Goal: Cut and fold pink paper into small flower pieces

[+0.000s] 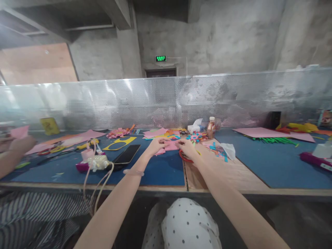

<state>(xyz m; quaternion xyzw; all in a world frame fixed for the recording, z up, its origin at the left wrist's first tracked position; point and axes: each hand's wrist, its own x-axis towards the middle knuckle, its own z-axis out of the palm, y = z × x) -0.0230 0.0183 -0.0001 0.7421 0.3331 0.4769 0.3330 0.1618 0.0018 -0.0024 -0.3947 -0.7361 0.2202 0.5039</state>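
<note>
Pinching pink paper (171, 146), both hands (156, 145) (186, 147) nearly closed

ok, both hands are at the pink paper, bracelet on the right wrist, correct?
Wrong wrist: the head view shows the bracelet on the left one. The left hand and right hand are at the pink paper, as you said.

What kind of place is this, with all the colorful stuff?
Probably a craft workshop. The left hand and right hand are at a pink sheet, a multicolored flower lies on the worktable, and a lit EXIT sign against bare concrete makes it seem less like a home.
</note>
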